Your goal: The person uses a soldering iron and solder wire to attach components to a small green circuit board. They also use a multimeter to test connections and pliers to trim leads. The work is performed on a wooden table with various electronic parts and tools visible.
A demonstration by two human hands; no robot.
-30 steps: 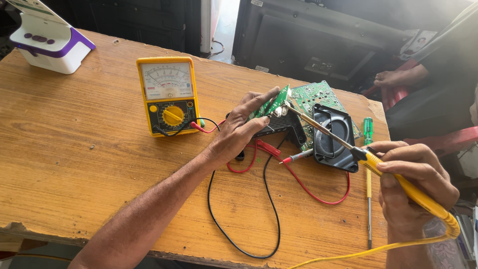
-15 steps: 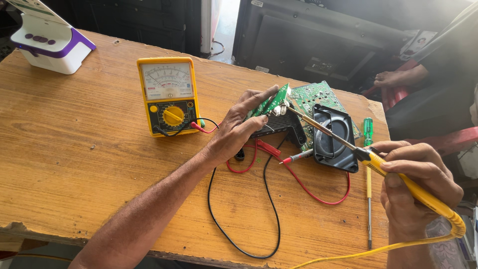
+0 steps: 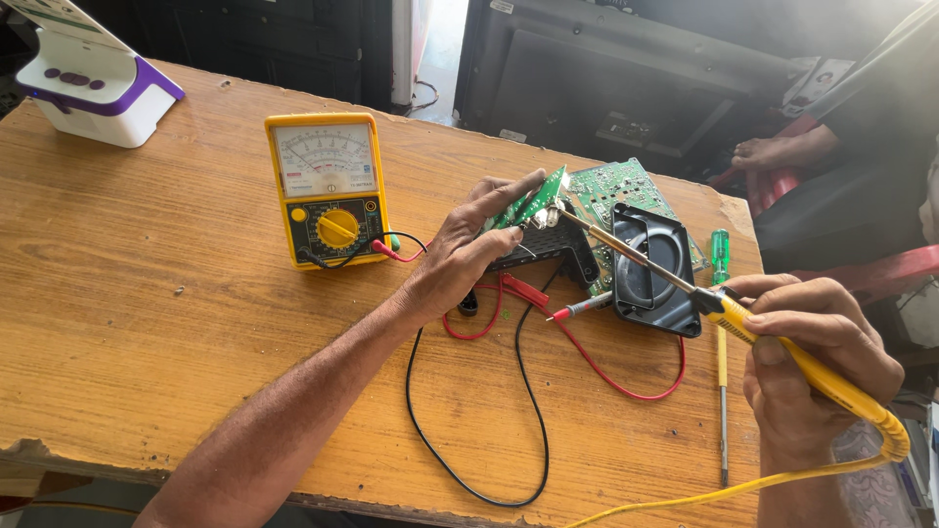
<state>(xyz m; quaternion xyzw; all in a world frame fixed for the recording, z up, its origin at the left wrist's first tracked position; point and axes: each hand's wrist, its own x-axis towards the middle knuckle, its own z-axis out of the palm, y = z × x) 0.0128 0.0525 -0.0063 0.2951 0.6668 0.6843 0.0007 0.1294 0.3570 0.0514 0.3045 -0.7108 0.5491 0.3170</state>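
My left hand [image 3: 460, 256] grips a small green circuit board [image 3: 539, 200], held tilted above a black part [image 3: 548, 249] on the wooden table [image 3: 147, 293]. My right hand [image 3: 817, 357] holds a yellow-handled soldering iron [image 3: 782, 347]; its metal tip touches the small board near my left fingers. A larger green circuit board [image 3: 616, 191] and a black speaker [image 3: 650, 269] lie just behind the iron's shaft.
A yellow analog multimeter [image 3: 330, 188] stands left of my hand, its red and black leads [image 3: 518, 391] looping over the table. A green-handled screwdriver [image 3: 721, 332] lies at the right. A white and purple device [image 3: 83, 83] sits far left. Another person's hand [image 3: 768, 152] rests beyond the table.
My right hand has shifted slightly; the iron's tip stays on the small board. My left hand holds the board in the same place.
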